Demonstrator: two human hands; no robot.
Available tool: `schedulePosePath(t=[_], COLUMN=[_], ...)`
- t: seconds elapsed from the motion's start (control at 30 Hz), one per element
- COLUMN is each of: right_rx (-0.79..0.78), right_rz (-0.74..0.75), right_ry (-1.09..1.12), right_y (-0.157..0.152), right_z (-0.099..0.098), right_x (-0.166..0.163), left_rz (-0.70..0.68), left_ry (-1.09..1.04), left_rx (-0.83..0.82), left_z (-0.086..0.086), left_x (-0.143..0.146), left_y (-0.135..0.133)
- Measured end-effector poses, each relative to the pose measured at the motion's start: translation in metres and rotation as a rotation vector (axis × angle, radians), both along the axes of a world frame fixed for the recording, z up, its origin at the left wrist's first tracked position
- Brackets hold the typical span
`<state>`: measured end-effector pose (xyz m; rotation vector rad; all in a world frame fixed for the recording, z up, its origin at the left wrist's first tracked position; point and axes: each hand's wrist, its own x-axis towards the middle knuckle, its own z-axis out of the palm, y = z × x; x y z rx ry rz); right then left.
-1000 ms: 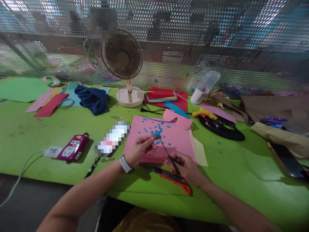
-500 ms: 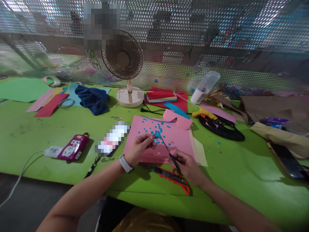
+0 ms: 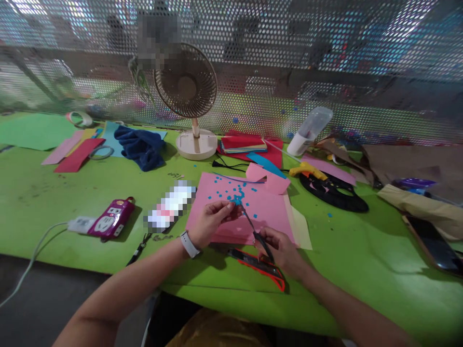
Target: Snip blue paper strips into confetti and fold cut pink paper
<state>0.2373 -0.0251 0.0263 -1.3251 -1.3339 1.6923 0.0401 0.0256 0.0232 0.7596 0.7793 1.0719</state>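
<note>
My left hand (image 3: 219,216) pinches a small piece of blue paper (image 3: 237,200) above the pink sheets (image 3: 202,212). My right hand (image 3: 278,248) grips black-handled scissors (image 3: 262,243), whose blades point away from me and reach the blue paper by my left fingertips. How far the blades are parted cannot be made out. Many tiny blue paper squares (image 3: 220,195) lie scattered over the pink sheets. Close below my right hand, a black and orange utility knife (image 3: 264,271) rests near the table's front edge.
On the green table (image 3: 347,270), a phone (image 3: 170,207) and a purple power strip (image 3: 112,219) lie left. A fan (image 3: 197,144), a blue cloth (image 3: 141,147) and a red paper stack (image 3: 244,143) stand or lie behind. Right are a black fan-shaped object (image 3: 347,200) and another phone (image 3: 430,243).
The view has shifted slightly. My hands stay in nearly the same place, with the scissors still at the blue paper; the left fingers have moved a little.
</note>
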Motion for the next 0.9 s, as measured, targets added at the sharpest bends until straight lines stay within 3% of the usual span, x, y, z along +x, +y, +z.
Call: schedulePosePath(t=[0.9], right_rx=[-0.041], right_rz=[0.004], right_ry=[0.004], right_y=[-0.0012], right_z=[0.0045], right_x=[-0.0018], left_rz=[-0.016], left_ry=[-0.016], left_rx=[-0.041], left_z=[0.0058], left_x=[0.0009], left_y=[-0.0014])
